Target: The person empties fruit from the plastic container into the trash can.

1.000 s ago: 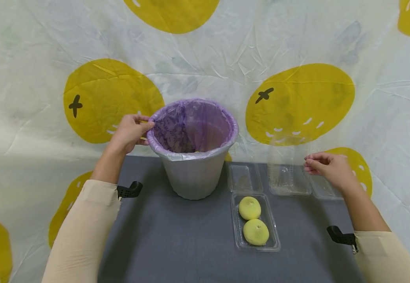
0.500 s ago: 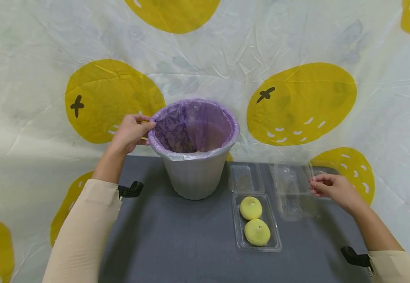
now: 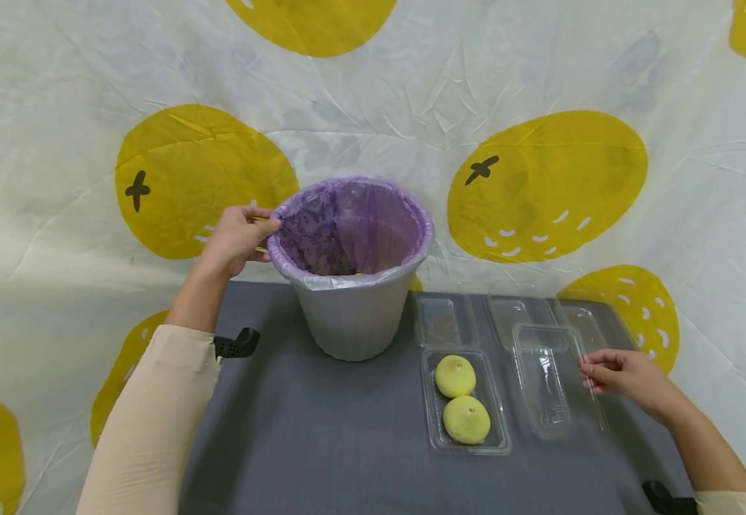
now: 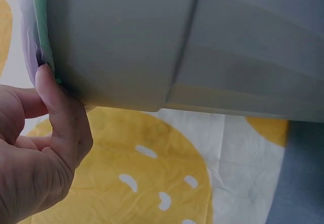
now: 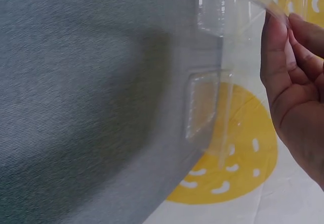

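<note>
My left hand [image 3: 234,239] pinches the left rim of a pale grey bin [image 3: 350,322] lined with a purple plastic bag [image 3: 373,222]. In the left wrist view, the thumb and fingers of the left hand [image 4: 53,133] close over the bag's edge on the rim. On the right, my right hand [image 3: 630,379] pinches the edge of a clear plastic clamshell container [image 3: 545,383], held above the table. Part of this container stands nearly edge-on by the fingers. Beside it, another clear container [image 3: 433,436] holds two yellow round fruits [image 3: 466,420].
More clear plastic containers lie along the back of the dark grey table [image 3: 327,443]: one open lid or tray [image 3: 443,322] near the bin, others behind the right hand. A cloth with yellow fruit prints [image 3: 546,186] hangs behind. A little yellow shows inside the bin.
My right hand has brought the clear clamshell container forward and down from the back row, and it has turned in the fingers. The left hand stays on the bin's rim.
</note>
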`<state>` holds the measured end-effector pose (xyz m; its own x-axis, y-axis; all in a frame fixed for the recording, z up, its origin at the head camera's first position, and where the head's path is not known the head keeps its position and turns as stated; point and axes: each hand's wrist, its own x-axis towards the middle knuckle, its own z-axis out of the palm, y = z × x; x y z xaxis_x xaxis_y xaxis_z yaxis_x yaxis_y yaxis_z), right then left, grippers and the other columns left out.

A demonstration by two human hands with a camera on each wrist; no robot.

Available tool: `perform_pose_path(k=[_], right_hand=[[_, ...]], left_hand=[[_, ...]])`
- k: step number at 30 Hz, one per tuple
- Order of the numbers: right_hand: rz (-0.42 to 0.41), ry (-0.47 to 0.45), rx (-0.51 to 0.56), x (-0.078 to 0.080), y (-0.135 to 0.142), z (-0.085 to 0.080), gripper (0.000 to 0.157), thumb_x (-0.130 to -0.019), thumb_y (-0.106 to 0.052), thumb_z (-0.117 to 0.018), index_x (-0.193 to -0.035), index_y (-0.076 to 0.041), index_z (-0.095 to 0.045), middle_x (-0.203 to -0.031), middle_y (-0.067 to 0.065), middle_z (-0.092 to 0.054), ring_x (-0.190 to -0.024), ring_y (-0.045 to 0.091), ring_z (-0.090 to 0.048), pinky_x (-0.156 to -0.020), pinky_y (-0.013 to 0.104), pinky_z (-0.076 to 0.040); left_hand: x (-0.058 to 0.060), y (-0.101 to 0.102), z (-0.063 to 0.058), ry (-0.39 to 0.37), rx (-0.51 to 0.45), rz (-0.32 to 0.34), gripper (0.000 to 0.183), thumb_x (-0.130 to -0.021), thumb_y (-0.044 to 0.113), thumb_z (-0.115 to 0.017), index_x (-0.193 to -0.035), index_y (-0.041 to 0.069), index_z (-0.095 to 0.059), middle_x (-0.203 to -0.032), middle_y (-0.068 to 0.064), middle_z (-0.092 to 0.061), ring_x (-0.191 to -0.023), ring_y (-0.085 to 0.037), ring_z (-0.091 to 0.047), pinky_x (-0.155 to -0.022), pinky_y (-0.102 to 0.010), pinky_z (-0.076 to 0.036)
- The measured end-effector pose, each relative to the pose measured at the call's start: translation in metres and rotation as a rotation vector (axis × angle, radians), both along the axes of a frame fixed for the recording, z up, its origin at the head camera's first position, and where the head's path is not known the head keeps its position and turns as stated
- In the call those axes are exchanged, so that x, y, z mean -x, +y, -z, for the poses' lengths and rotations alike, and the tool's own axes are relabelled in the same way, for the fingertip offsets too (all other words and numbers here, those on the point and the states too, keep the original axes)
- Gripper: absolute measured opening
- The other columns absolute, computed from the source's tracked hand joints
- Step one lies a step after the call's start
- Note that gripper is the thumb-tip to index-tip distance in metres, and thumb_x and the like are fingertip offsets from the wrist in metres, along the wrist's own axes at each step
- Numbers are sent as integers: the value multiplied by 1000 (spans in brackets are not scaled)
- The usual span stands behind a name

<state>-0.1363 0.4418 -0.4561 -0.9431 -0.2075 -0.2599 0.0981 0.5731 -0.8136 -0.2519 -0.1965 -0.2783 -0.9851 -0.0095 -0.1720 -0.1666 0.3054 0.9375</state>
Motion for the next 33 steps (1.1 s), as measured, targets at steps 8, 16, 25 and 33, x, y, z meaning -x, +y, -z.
perform_pose_path(k=[8, 16, 25, 33], right_hand=[[-144, -68, 112, -3, 12, 13, 34, -108, -8, -54, -117, 25, -55, -95, 1, -76, -83, 12, -73, -73, 29, -64], [-209, -112, 186, -8, 21, 26, 35, -108, -5, -51, -116, 29, -52, -98, 4, -77, -86, 10, -73, -75, 28, -64], [-257, -176, 217, -13, 24, 35, 36, -109, -6, -50, -116, 29, -51, -99, 3, -75, -86, 6, -70, -76, 27, -63], [-240, -249, 266, -14, 29, 38, 35, -109, -5, -48, -118, 28, -53, -103, 3, -77, -88, 6, -71, -78, 26, -63]], left_hand=[[0, 0, 1, -2, -3, 3, 50, -107, 22, -58, -149, 0, -45, -122, -10, -53, -74, -11, -62, -57, -23, -58], [0, -1, 1, 2, -1, -1, 48, -107, 23, -58, -147, 0, -45, -118, -10, -54, -74, -11, -62, -57, -23, -58], [0, 0, 2, 8, -6, 1, 47, -107, 22, -58, -147, 0, -46, -116, -8, -54, -74, -11, -62, -57, -23, -58], [0, 0, 2, 3, 1, -7, 44, -107, 21, -57, -146, 1, -47, -117, -9, -53, -74, -11, -62, -57, -23, -58]])
